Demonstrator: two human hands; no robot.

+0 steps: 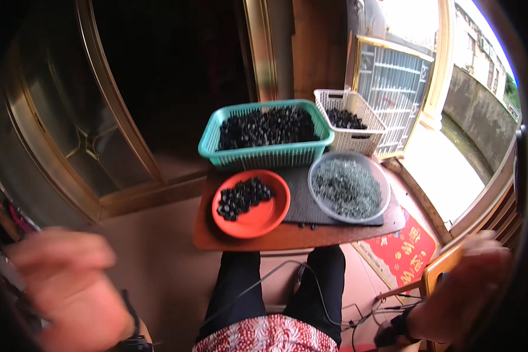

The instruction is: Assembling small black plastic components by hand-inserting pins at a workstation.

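Observation:
My left hand (70, 287) is raised at the lower left, away from the table and smeared by motion. On the other side, my right hand (466, 287) is held up near a wooden chair, also blurred. Whether their fingers are closed cannot be made out, and no held thing shows. Between them, on a small wooden table (240, 242), sits a red bowl (258, 220) with small black pieces (243, 196). To its right, a clear round tub (387, 196) holds many small greyish transparent pieces (347, 188).
At the table's back, a green basket (264, 155) is full of black pieces; a white basket (355, 141) beside it holds fewer. A dark mat (302, 202) lies under the tub. Cables (358, 325) hang near a wooden chair (437, 267). A red printed mat (402, 252) covers some floor.

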